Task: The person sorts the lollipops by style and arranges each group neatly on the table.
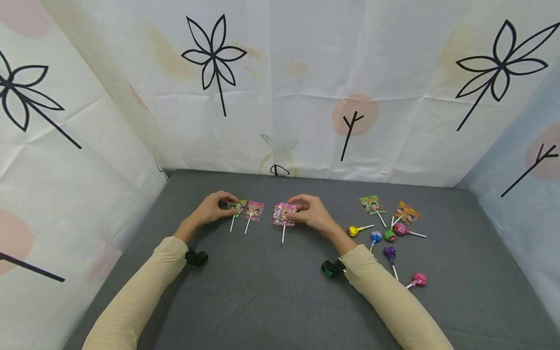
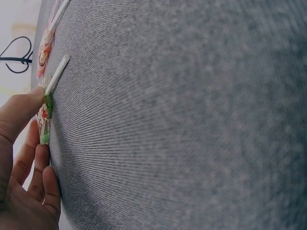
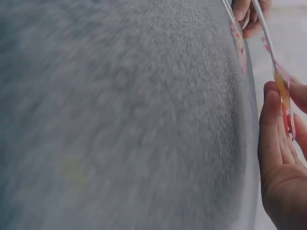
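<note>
My left hand (image 1: 210, 210) pinches a flat lollipop in a green wrapper (image 1: 238, 207) at the back left of the table, its white stick toward me. Thumb and fingers sit at the wrapper's edges, close to the cloth, in the left wrist view. Just right of it lies a flat lollipop in a pink wrapper (image 1: 254, 211), untouched. Near the middle, my right hand (image 1: 314, 214) grips another pink-wrapped flat lollipop (image 1: 282, 214) by its right side. In the right wrist view this lollipop (image 3: 284, 93) stands between thumb and fingers, apart from the cloth.
On the right of the grey table (image 1: 262, 301) are a green flat lollipop (image 1: 372, 204), an orange one (image 1: 407, 212) and several round lollipops, among them yellow (image 1: 352, 231), blue (image 1: 376, 236) and purple (image 1: 390, 252). Patterned cloth walls (image 1: 306, 73) stand behind and at both sides.
</note>
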`<action>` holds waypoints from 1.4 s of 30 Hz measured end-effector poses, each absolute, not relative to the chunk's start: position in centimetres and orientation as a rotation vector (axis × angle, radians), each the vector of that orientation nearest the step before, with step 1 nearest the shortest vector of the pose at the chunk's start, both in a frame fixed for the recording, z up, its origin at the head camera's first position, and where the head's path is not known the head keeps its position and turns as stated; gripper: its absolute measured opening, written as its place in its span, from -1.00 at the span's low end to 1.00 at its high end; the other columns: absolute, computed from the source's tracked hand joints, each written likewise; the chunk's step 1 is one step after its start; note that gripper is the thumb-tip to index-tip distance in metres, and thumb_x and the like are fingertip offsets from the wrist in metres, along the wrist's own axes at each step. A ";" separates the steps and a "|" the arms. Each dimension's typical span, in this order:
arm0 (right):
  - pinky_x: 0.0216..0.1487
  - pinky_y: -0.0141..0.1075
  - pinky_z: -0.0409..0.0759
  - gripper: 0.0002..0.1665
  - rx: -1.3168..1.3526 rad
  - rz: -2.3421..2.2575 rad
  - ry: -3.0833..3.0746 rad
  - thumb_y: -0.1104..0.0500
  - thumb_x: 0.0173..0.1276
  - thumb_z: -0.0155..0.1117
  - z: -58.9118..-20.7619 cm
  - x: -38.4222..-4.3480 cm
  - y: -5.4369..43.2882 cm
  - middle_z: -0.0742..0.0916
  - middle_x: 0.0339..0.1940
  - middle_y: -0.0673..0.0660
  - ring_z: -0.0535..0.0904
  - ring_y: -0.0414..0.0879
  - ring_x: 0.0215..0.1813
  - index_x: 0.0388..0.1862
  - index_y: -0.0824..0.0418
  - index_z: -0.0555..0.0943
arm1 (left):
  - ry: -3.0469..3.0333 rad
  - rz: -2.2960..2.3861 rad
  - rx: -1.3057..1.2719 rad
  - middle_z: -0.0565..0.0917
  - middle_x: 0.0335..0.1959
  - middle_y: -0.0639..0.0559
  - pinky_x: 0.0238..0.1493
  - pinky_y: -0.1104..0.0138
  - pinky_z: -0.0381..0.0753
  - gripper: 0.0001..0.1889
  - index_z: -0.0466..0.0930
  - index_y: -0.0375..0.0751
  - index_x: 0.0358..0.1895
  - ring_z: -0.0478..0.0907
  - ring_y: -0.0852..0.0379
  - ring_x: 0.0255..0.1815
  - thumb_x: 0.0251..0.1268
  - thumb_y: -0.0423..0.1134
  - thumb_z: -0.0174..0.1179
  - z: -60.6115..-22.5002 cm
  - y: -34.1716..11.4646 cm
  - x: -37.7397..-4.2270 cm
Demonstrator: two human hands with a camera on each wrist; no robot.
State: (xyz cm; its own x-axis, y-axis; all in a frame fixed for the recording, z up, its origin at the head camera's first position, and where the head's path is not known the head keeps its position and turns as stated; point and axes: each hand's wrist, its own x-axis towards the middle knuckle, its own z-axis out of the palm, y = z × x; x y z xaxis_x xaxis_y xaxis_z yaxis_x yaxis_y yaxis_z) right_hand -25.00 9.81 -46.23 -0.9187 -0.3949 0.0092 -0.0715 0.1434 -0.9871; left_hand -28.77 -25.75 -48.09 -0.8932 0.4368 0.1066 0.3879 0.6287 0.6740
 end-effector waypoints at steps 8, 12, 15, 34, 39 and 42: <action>-0.16 -0.05 0.66 -0.52 -0.443 -1.811 2.215 0.39 0.28 0.48 -46.3 -26.2 7.9 0.69 -0.28 0.32 0.65 -0.10 -0.35 0.17 0.47 0.60 | 2.777 1.110 0.696 0.61 0.05 -0.17 0.11 -0.11 0.45 -0.69 0.72 -0.25 0.06 0.52 -0.17 0.05 0.28 -0.28 0.45 -48.0 -25.7 -28.9; -0.26 -0.20 0.63 -0.52 -0.443 -1.773 2.265 0.39 0.26 0.50 -46.4 -26.7 7.2 0.70 -0.30 0.31 0.60 -0.13 -0.37 0.15 0.49 0.61 | 2.769 1.118 0.698 0.60 0.04 -0.18 0.12 -0.13 0.44 -0.69 0.71 -0.25 0.06 0.52 -0.18 0.05 0.28 -0.28 0.45 -47.9 -25.7 -28.8; -0.33 -0.25 0.54 -0.53 -0.450 -1.719 2.330 0.35 0.25 0.52 -46.6 -26.9 6.7 0.71 -0.28 0.27 0.54 -0.12 -0.35 0.13 0.46 0.64 | 2.770 1.115 0.700 0.60 0.04 -0.18 0.11 -0.13 0.43 -0.69 0.71 -0.26 0.05 0.51 -0.19 0.05 0.29 -0.27 0.45 -48.0 -25.7 -28.8; -0.14 -0.14 0.61 -0.54 -0.458 -1.452 2.592 0.23 0.19 0.61 -46.8 -27.7 5.8 0.76 -0.13 0.22 0.66 0.03 -0.11 0.05 0.36 0.72 | 2.775 1.114 0.689 0.61 0.03 -0.17 0.12 -0.13 0.43 -0.69 0.71 -0.24 0.05 0.52 -0.18 0.05 0.27 -0.27 0.46 -47.7 -25.7 -28.7; -0.18 -0.17 0.62 -0.54 -0.459 -1.451 2.590 0.23 0.21 0.60 -46.9 -27.7 5.8 0.76 -0.11 0.21 0.66 -0.01 -0.17 0.06 0.38 0.71 | 2.783 1.095 0.675 0.60 0.04 -0.17 0.12 -0.14 0.42 -0.68 0.71 -0.23 0.06 0.51 -0.18 0.06 0.28 -0.25 0.46 -47.9 -25.7 -28.8; -0.19 -0.19 0.60 -0.55 -0.451 -1.420 2.612 0.21 0.20 0.61 -46.9 -27.7 5.6 0.76 -0.13 0.18 0.64 -0.04 -0.20 0.04 0.35 0.72 | 2.788 1.093 0.676 0.60 0.04 -0.17 0.11 -0.14 0.43 -0.69 0.72 -0.22 0.06 0.51 -0.18 0.06 0.28 -0.25 0.46 -47.9 -25.7 -28.7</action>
